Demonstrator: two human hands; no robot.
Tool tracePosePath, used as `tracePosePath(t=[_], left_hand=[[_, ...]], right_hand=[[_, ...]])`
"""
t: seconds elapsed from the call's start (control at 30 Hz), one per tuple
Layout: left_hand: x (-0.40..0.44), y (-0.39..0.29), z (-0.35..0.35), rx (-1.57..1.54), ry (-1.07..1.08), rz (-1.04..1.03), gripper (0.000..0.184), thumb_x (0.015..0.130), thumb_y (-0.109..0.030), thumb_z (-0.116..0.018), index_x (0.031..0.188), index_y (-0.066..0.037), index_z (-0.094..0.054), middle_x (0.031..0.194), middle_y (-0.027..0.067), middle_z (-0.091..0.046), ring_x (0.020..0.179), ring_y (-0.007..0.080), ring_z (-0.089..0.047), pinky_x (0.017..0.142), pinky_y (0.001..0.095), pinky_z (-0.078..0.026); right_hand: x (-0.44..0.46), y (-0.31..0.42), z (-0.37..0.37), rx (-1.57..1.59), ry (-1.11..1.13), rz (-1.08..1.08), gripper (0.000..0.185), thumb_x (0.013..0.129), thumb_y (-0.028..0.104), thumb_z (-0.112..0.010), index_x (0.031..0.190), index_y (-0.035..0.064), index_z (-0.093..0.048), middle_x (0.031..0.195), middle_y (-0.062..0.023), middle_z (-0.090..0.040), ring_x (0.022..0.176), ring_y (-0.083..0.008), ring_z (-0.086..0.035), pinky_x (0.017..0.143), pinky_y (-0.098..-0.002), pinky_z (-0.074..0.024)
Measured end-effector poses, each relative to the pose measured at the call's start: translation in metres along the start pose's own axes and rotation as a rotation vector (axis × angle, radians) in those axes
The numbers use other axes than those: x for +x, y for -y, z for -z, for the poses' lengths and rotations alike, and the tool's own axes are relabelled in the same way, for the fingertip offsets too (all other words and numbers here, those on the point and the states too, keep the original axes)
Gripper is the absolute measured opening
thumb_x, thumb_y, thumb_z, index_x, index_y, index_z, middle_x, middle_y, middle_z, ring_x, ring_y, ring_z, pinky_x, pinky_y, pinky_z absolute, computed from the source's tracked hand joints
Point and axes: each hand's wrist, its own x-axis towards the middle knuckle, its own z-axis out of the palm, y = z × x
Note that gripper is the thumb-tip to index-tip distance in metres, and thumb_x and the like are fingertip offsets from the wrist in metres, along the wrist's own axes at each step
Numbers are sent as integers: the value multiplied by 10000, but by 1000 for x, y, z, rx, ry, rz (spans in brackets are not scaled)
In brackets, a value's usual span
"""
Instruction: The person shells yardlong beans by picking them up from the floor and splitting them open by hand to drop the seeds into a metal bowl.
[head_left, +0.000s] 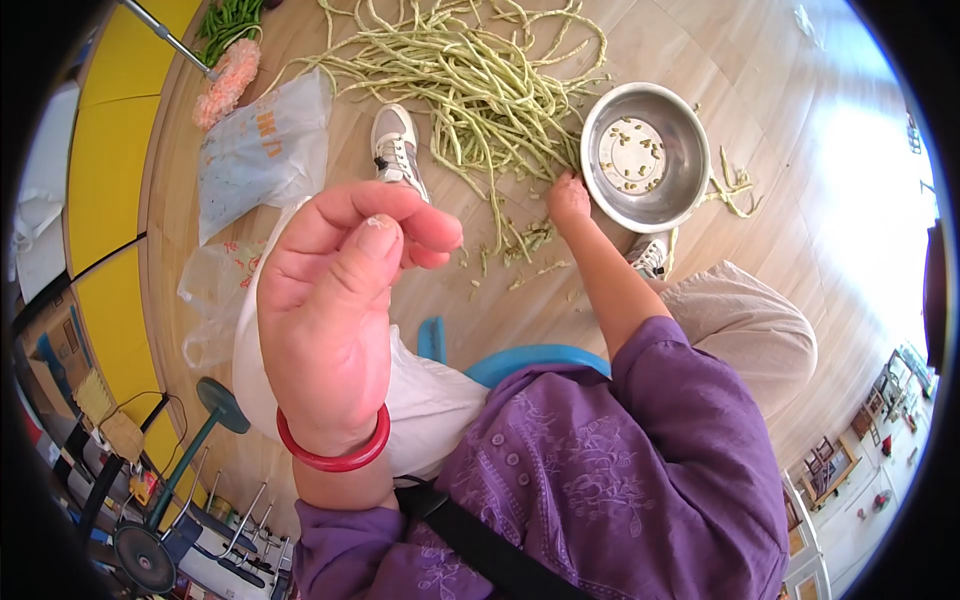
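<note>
My left hand (340,290) is raised close to the camera, a red bangle (335,460) round its wrist. Its fingers are curled over and the thumb lies against them; a small pale fleck sits on the thumb tip, and nothing else shows in the hand. Down by the floor, my right hand (569,200) is closed at the edge of a heap of long pale-green beans (490,100), just left of a steel basin (697,160). What its fingers hold, if anything, is hidden. Several small green bean seeds (637,150) lie on the basin's bottom.
Bean scraps (525,240) litter the floor between my shoes, with more pods (735,185) right of the basin. Plastic bags (265,150) lie at the left, near a pink fluffy duster head (228,82). Yellow cabinets (110,180) line the left side. A blue seat (535,358) is beneath me.
</note>
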Motion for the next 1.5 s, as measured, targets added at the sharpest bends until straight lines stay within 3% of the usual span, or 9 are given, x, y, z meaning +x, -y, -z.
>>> tracePosePath(t=[0.2, 0.37, 0.5, 0.63, 0.8, 0.93, 1.07, 1.17, 1.5], left_hand=[[1, 1, 5, 27, 53, -15, 213, 910, -108, -440, 1039, 34, -533, 907, 162, -618, 834, 227, -594, 782, 354, -461], [0, 0, -2, -2, 67, -16, 209, 908, -108, -454, 1036, 29, -547, 905, 138, -621, 844, 206, -598, 766, 324, -461], [1, 3, -7, 14, 86, 4, 184, 892, -106, -496, 1005, 14, -578, 904, 116, -626, 837, 184, -598, 748, 290, -461], [4, 16, -16, 137, 101, 1, 155, 872, -99, -531, 975, -10, -604, 887, 70, -638, 835, 139, -591, 736, 251, -449], [13, 60, -31, 579, 283, -73, 164, 885, -122, -519, 949, -10, -620, 880, 43, -641, 811, 81, -559, 715, 217, -424], [3, 72, -54, 496, 516, 242, 196, 897, -173, -518, 945, -14, -621, 827, 23, -642, 786, 70, -556, 710, 222, -427], [-13, 72, -82, 361, 501, 324, 147, 872, -153, -561, 906, -22, -618, 767, 35, -636, 649, 95, -574, 602, 228, -442], [-10, 78, -97, 334, 472, 315, 134, 862, -145, -575, 889, -20, -616, 733, 41, -633, 611, 94, -568, 564, 213, -432], [-5, 108, -145, 483, 486, 181, 122, 833, -99, -599, 911, -7, -611, 743, 33, -649, 616, 50, -563, 526, 176, -382]], right_hand=[[-18, -5, 10, 14, -6, 148, 224, 830, 131, -446, 988, 69, -592, 1109, -125, -528, 1020, -299, -524, 837, -406, -448], [-36, -3, 46, 256, -90, 274, 162, 777, 122, -529, 922, 87, -591, 924, -125, -605, 898, -290, -579, 783, -393, -463], [-69, 6, 104, 403, 104, 316, 196, 723, 142, -584, 894, 45, -575, 793, -135, -635, 790, -304, -613, 720, -382, -475], [-116, 20, 193, 555, 351, 407, 216, 724, 125, -575, 911, 20, -601, 731, -55, -596, 699, -150, -558, 652, -282, -448], [-157, 20, 295, 832, 515, 504, 194, 760, 81, -529, 905, -7, -624, 746, -28, -598, 703, -82, -525, 666, -219, -429], [-171, -4, 328, 991, 470, 544, 211, 806, 125, -516, 934, -5, -622, 785, -29, -619, 708, -78, -545, 667, -212, -445], [-176, -35, 333, 1233, 394, 401, 190, 827, 127, -565, 961, -3, -599, 812, -45, -626, 706, -75, -554, 668, -206, -455], [-185, -52, 323, 1825, 488, 268, 202, 822, 139, -615, 973, 9, -588, 836, -52, -628, 697, -68, -553, 661, -207, -463], [-173, -79, 307, 1451, 259, 246, 121, 781, 130, -639, 800, 11, -631, 665, 13, -542, 571, -60, -440, 528, -215, -353]])
